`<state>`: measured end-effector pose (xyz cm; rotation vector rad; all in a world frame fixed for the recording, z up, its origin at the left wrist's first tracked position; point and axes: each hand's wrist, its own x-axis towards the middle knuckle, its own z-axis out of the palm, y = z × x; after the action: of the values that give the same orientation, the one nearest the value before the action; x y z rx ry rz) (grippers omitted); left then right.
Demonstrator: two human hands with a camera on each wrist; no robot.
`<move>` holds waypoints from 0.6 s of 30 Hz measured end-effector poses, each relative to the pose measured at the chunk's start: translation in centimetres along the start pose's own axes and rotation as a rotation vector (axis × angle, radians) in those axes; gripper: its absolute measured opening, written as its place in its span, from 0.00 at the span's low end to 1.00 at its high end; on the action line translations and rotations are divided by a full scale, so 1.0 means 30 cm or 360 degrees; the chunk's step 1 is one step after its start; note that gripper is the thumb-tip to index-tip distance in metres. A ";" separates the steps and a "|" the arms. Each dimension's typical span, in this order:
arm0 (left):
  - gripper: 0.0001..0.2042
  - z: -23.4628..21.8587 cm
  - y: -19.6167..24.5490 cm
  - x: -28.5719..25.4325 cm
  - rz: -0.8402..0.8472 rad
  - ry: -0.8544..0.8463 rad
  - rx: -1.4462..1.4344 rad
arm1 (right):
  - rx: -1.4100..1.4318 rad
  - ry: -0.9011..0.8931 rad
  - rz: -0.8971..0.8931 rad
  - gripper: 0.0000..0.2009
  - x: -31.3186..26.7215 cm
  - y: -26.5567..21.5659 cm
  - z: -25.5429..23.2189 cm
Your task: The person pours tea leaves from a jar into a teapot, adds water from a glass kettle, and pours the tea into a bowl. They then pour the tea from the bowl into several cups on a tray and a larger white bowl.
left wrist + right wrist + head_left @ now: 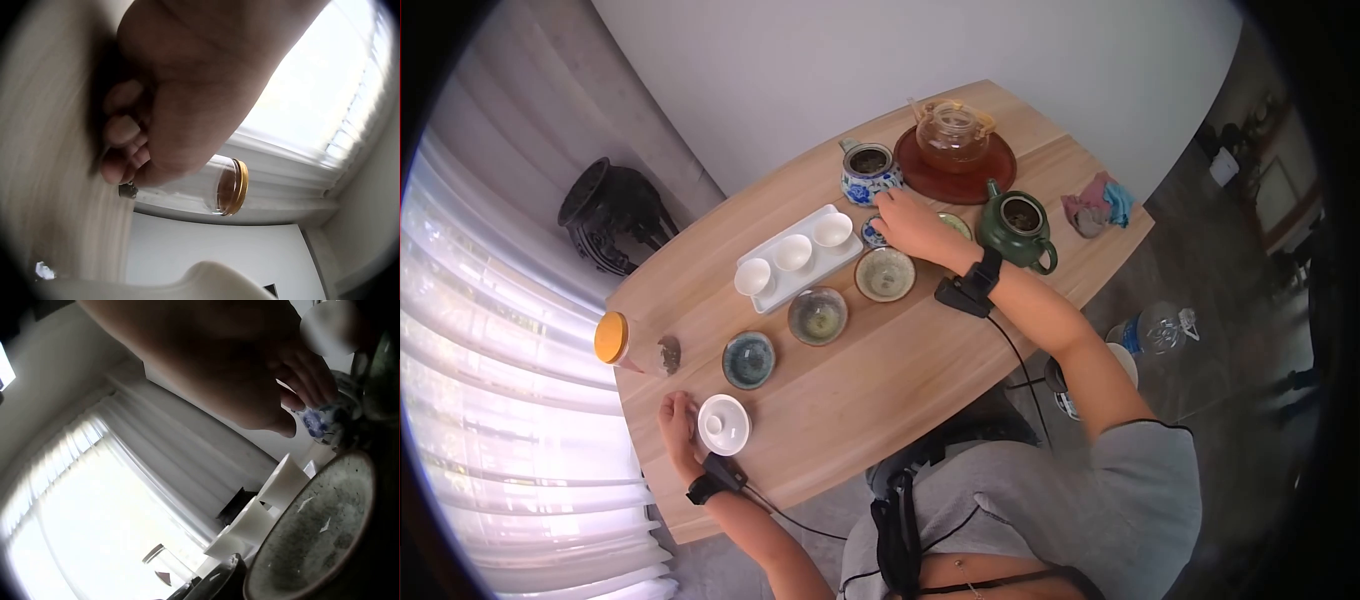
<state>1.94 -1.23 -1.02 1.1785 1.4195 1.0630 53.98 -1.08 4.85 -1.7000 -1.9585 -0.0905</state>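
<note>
In the head view my right hand (915, 228) reaches over the far side of the table, fingertips close to a blue-and-white teapot (868, 188) without its lid. A small blue-and-white lid (873, 233) lies by the thumb. In the right wrist view the fingers (306, 381) bend forward, with a gap between them and the thumb, and the pot shows behind. My left hand (677, 425) rests on the table, fingers loosely curled, beside a white lidded bowl (725, 425). The left wrist view shows nothing within those fingers (122, 130).
Three white cups stand on a white tray (832, 262). Glazed bowls (749, 360) line the near side. Right of them are a green teapot (1040, 240), a glass teapot (953, 137) on a red-brown tray (910, 170) and a cloth (1095, 207). An orange-lidded jar (612, 338) stands left.
</note>
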 end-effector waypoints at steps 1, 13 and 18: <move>0.07 0.006 0.009 -0.010 -0.0009 0.0005 -0.0010 | 0.0156 0.0131 -0.0013 0.12 -0.024 -0.041 -0.052; 0.29 -0.095 0.252 -0.061 0.0613 0.0743 0.0374 | 0.1559 -0.0286 0.0849 0.06 -0.539 -0.126 -0.190; 0.54 -0.104 0.307 0.085 0.0438 0.0533 0.0717 | 0.1620 -0.0209 0.0921 0.06 -0.591 -0.063 -0.174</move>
<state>0.01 2.55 8.08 1.6090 1.8624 1.2073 55.08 -19.44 2.13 -1.4452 -1.1283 1.0529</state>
